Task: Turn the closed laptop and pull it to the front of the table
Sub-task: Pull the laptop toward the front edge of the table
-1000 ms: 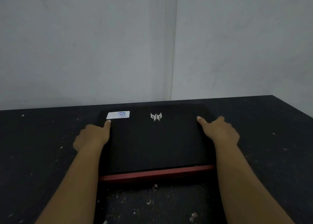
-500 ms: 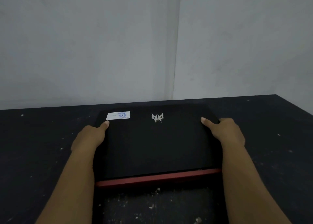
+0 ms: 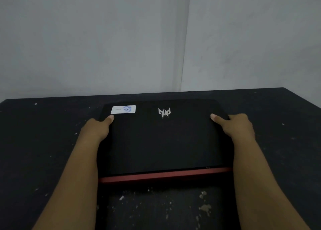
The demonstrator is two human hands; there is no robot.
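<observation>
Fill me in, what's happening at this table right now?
A person grips a closed black laptop with both bare hands. The left hand clasps its left edge, thumb on the lid just below a white rectangular sticker. The right hand clasps the right edge. The laptop lies flat on the dark speckled table, its red rear strip facing the person, with bare tabletop between it and the front.

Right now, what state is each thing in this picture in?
laptop: closed, flat on the table, red strip toward the person.
white sticker: stuck on the lid's far left corner.
left hand: gripping the laptop's left edge, thumb on the lid.
right hand: gripping the right edge, thumb on the lid.
table: dark, speckled with pale flecks.
</observation>
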